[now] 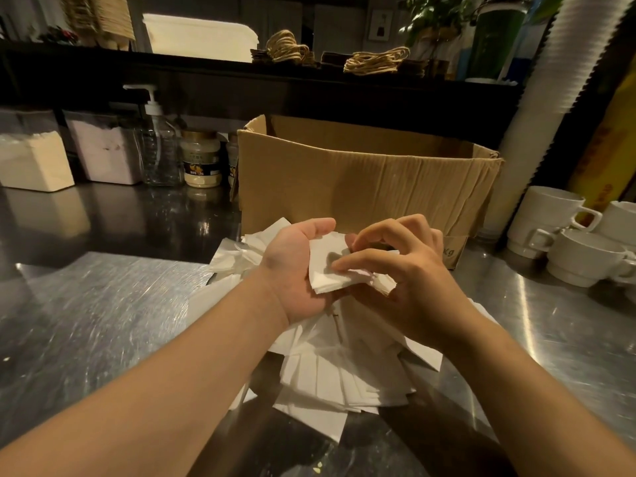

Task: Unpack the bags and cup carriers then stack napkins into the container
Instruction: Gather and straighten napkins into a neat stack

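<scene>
I see left hand [299, 266] palm-up, fingers cupped under small stack of folded white napkins [328, 266], thumb curled over stack's far edge. Right hand [406, 273] arched over stack from right, fingers bent, index fingertip pressing stack's top, thumb tip at far corner. Stack held above loose napkin pile [330, 373] spread on steel counter [96, 321]. Open cardboard box [361, 177] stands just behind hands. White mugs [578, 249] stacked at right; pump bottle [158, 142] back left.

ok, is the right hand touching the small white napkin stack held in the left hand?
Touching. The head view shows the right hand with fingertips pressed on the small white napkin stack, which the left hand cradles in its palm.
</scene>
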Motion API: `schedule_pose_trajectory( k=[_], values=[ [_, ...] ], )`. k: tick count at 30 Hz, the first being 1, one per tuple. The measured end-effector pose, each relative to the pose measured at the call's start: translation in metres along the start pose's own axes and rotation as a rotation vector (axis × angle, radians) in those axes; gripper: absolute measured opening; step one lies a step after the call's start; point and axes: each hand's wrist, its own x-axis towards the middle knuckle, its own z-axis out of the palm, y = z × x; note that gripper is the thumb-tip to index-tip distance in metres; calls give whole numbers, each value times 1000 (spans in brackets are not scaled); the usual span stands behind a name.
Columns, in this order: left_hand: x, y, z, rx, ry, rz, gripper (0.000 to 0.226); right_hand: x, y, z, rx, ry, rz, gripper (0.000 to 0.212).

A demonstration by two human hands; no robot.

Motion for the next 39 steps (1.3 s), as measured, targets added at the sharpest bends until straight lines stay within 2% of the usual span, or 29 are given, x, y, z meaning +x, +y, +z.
schedule_pose_trajectory(
  k=[3,5,7,9,12,16,20,23,26,28,33,39],
  values=[
    [2,0,0,-9,-44,18,53,1,-1,-2,103,74,44,17],
    [2,1,-2,38,-85,13,60,3,-3,-8,464,89,176,11],
    [4,4,-6,130,-128,27,70,5,-5,-16,894,93,333,14],
    [9,4,-12,247,-192,62,79,6,-6,-21,1076,62,456,11],
    [9,-1,-15,402,-301,82,82,7,-8,-21,1042,-43,569,15],
    [7,-6,-17,341,-427,36,73,8,-10,-17,870,-16,617,9],
    [2,-7,-10,506,-362,64,35,7,-8,-12,693,40,526,23],
    [0,-8,-6,481,-340,36,24,7,-6,-9,629,21,463,26],
    [0,-8,-5,455,-300,29,23,7,-5,-8,618,-30,440,36],
    [0,-8,-3,417,-296,8,22,6,-6,-7,634,-20,422,34],
    [1,1,-6,164,-241,-56,34,6,-6,-7,608,135,431,31],
    [-4,13,-8,78,-134,22,31,4,-9,-4,546,210,401,19]
  ],
)
